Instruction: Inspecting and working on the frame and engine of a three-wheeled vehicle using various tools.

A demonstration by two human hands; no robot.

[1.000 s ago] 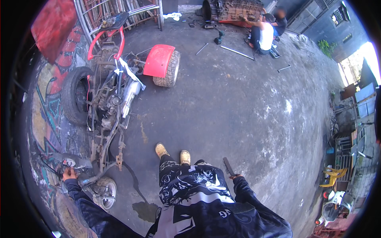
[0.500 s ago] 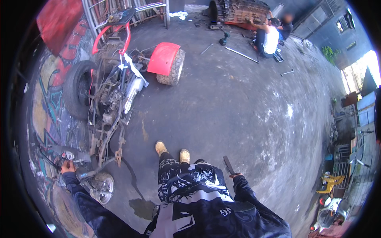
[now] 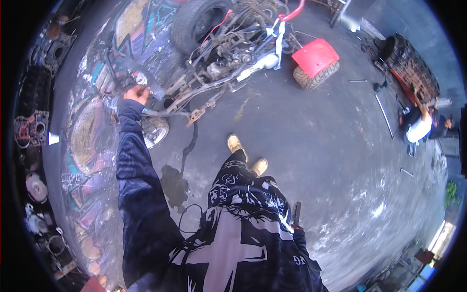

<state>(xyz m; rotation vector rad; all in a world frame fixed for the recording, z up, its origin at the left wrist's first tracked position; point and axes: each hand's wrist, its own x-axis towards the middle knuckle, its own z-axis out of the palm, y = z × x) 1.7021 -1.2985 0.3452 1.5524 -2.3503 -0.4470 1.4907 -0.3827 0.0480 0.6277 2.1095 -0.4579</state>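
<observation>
My left hand [image 3: 137,93] reaches out to the front end of a stripped quad bike [image 3: 214,68], fingers bent closed against dark parts there. What lies between the fingers is too small to make out. Just below this hand sits a small wheel [image 3: 155,130] with a silver rim. Low at my right side, my right hand [image 3: 298,227] is closed around the end of a dark, narrow brush [image 3: 296,212], which points away from me. The sleeve and my shirt partly hide that hand.
A loose tyre [image 3: 194,27] leans behind the bike, whose red fender [image 3: 315,54] covers a rear wheel. At far right, people [image 3: 421,129] crouch by a large rusty engine block [image 3: 413,63]. A long metal bar [image 3: 384,116] lies on the floor. Metal parts [image 3: 31,129] line the left.
My view has swung left, so the bike and the crouching people sit further right. My left arm looks more stretched out. The brush stays in my right hand, now close against my side.
</observation>
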